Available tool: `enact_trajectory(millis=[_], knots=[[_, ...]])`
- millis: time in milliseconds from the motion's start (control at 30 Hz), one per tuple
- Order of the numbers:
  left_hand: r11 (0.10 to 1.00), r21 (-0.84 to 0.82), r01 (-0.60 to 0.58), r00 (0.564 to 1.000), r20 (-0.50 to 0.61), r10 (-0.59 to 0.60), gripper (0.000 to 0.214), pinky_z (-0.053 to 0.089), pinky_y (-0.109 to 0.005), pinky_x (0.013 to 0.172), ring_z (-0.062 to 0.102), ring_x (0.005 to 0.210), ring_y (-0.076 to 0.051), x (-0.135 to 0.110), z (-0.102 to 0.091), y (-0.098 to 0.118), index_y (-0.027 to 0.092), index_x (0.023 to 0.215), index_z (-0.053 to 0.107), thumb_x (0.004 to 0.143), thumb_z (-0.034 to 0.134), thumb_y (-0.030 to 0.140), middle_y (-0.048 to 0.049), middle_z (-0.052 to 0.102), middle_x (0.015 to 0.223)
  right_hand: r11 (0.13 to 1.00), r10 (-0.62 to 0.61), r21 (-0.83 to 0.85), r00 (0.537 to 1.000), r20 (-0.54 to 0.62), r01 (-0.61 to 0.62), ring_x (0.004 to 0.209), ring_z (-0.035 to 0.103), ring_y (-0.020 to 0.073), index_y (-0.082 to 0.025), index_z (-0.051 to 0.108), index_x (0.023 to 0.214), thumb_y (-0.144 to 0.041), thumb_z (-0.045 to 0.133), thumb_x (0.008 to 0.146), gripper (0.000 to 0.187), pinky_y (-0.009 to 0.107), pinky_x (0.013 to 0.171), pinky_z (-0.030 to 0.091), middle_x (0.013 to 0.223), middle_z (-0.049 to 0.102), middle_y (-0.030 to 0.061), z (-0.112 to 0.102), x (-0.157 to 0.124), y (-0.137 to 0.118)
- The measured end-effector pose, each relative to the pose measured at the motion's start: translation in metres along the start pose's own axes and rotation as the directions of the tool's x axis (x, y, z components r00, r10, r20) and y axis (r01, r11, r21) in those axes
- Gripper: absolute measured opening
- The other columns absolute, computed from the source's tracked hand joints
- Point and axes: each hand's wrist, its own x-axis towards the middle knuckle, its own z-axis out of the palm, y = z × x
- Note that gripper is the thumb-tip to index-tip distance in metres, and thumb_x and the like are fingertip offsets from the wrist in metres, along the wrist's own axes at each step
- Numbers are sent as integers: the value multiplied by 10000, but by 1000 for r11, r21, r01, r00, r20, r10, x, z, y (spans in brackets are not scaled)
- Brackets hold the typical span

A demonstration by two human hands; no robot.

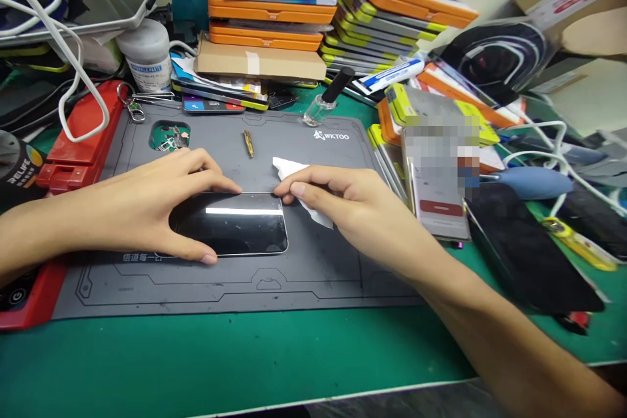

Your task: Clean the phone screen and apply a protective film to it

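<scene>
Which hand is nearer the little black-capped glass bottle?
The right hand, at a corner of the phone, is on the near side of the bottle; the left hand, spanning the phone, is farther off, to the left.

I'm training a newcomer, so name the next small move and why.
Perhaps slide the white tissue along the far edge of the phone: the right hand holds it by a corner there, and the left hand grips the phone across its width.

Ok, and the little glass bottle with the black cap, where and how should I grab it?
Probably around the glass body, below the black cap, from the near side over the gray mat: the body is wider and sits low, while stacked cases stand behind it.
</scene>
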Motion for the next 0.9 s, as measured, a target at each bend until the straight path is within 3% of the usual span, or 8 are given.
enact_trajectory(millis=[900], knots=[[1000, 7, 7, 1000, -9, -7, 797, 563, -432, 1126, 695, 1249, -329, 2, -1, -1, 386, 1518, 731, 879, 826, 854, -78, 733, 1384, 998, 31, 61, 998, 64, -35, 886, 726, 226, -225, 898, 1001, -406, 722, 1035, 255, 385, 877, 561, 971, 844, 70, -5, 3, -1]])
